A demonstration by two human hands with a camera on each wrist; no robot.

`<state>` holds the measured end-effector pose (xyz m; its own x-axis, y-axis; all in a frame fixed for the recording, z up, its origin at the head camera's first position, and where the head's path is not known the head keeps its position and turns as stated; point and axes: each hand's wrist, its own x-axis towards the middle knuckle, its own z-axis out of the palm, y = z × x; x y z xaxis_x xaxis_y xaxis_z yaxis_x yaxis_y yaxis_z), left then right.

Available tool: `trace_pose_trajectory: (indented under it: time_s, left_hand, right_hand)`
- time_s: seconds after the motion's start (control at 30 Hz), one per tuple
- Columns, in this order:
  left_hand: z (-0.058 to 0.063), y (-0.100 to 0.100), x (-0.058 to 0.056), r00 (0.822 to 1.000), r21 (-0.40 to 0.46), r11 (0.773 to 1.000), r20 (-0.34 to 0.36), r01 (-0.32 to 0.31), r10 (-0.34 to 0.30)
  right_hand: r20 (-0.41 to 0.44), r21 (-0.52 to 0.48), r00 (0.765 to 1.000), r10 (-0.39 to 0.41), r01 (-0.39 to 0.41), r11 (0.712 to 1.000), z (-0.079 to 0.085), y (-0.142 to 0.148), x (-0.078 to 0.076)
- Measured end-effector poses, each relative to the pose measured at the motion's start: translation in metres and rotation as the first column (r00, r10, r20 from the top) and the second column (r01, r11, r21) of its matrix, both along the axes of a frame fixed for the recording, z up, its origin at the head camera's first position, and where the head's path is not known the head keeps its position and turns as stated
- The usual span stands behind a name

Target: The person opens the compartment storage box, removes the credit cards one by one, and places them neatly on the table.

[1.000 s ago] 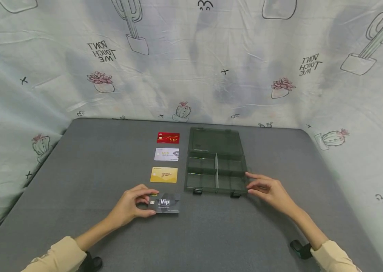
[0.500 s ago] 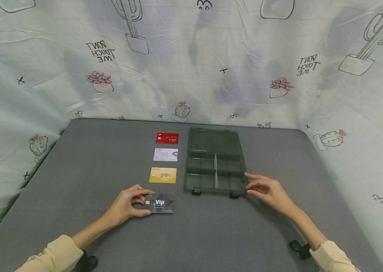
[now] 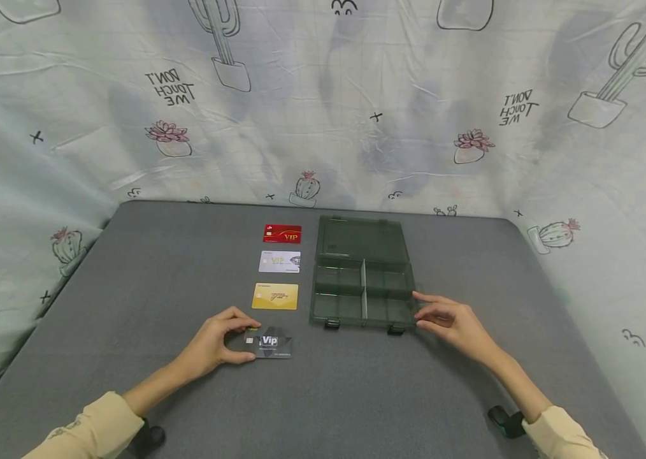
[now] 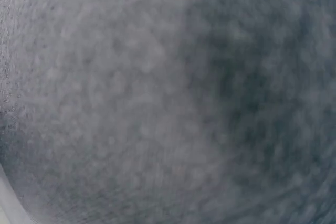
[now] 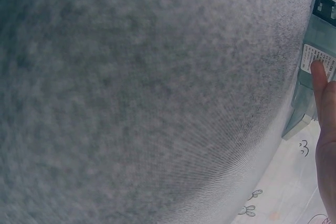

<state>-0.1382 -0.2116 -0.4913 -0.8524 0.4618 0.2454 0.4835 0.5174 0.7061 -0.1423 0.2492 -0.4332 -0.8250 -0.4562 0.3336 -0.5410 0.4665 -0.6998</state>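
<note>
My left hand (image 3: 208,342) pinches the left end of a black VIP card (image 3: 274,344), index finger at its upper edge and thumb at its lower edge. Farther back, a yellow card (image 3: 275,296), a white VIP card (image 3: 279,261) and a red VIP card (image 3: 282,234) lie in a column. To their right is a clear dark-green divided plastic box (image 3: 364,306), its lid laid back. Fingertips of my right hand (image 3: 460,326) rest against the box's right side. In the right wrist view, a finger touches a white label (image 5: 315,59) on the box.
A grey cloth-covered table (image 3: 346,401) carries everything. Behind and at the sides hangs a pale curtain (image 3: 323,95) with cactus drawings. Two black latches (image 3: 332,324) stick out at the box's front edge. The left wrist view shows only blurred grey cloth (image 4: 131,103).
My left hand has slid the black card a little to the left, then kept it nearly still. The right hand stays at the box's side.
</note>
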Motion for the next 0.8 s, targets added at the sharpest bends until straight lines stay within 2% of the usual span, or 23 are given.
trace_pose_trajectory:
  time_s: [0.2, 0.5, 0.8]
  left_hand:
    - [0.004, 0.002, -0.003, 0.997, 0.009, 0.998, -0.055, 0.063, -0.063]
    - [0.008, 0.004, -0.007, 0.994, -0.008, 0.997, -0.077, 0.079, -0.079]
    - [0.013, 0.005, -0.01, 0.998, -0.037, 0.998, -0.023, 0.05, -0.051]
  right_hand:
    - [0.011, -0.007, 1.0, -0.002, 0.002, 1.0, -0.022, 0.016, -0.012]
    - [0.039, -0.023, 0.999, 0.009, -0.008, 1.0, -0.016, 0.016, -0.012]
    - [0.004, -0.033, 0.999, 0.037, -0.037, 0.999, -0.017, 0.018, -0.014]
